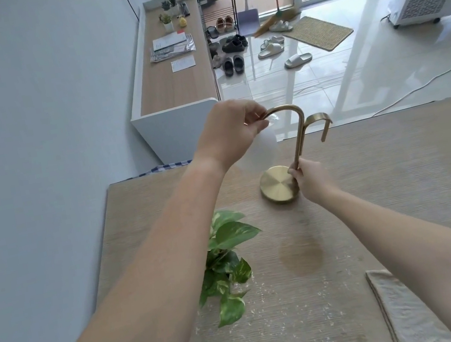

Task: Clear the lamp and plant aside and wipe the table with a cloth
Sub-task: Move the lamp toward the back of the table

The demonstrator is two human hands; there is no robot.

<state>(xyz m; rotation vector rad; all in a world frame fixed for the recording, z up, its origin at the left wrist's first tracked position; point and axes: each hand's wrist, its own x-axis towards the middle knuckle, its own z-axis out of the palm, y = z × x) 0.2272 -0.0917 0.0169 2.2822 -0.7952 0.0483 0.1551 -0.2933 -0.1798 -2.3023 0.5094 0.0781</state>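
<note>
Nearest you, the cloth waits on the crumb-strewn table beside the pothos plant. Farther out, your right hand fingers clamp the brass lamp stem while your left hand fingers pinch its arch, steadying both ends for moving.

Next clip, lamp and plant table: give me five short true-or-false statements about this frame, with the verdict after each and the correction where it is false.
1. The left hand grips the curved top of the brass lamp. True.
2. The right hand holds the cloth. False: it holds the lamp's stem just above the round base, and the cloth lies untouched at the table's near right.
3. The potted plant lies nearer the person than the lamp. True.
4. The table is already wiped clean. False: pale crumbs and a darker round mark show on its near part.
5. The lamp's base is gold-coloured and round. True.
</note>
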